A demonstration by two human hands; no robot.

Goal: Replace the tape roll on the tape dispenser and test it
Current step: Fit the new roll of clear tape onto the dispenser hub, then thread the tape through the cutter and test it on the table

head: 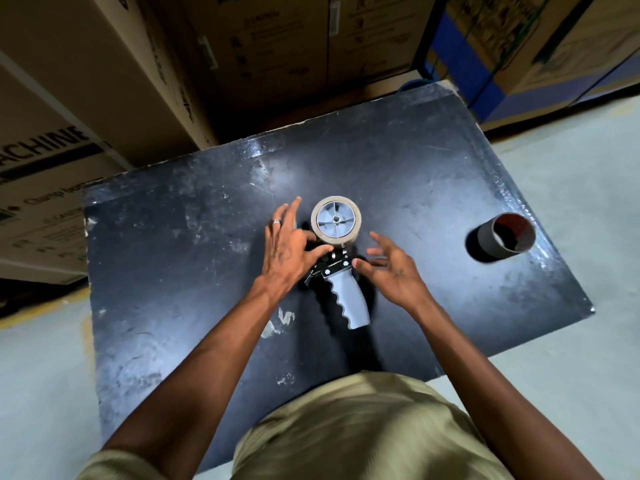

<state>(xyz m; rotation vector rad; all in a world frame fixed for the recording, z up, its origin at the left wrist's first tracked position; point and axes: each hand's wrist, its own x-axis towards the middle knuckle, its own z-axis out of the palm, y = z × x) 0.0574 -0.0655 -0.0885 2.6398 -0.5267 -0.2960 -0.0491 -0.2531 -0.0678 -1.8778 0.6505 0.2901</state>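
Observation:
A tape dispenser (348, 299) with a grey ribbed handle lies flat in the middle of the black table (173, 271). A tan tape roll (336, 221) sits on its grey spoked hub. My left hand (289, 247) rests just left of the roll, fingers spread, thumb touching the metal part below the roll. My right hand (391, 268) hovers on the dispenser's right side, fingers apart, fingertips near the black metal bracket. Neither hand grips anything. An empty brown cardboard core (504, 237) lies on its side near the table's right edge.
Large cardboard boxes (104, 81) stand stacked behind and to the left of the table. More boxes with blue panels (502, 46) stand at the back right. A pale concrete floor (571, 202) surrounds the table.

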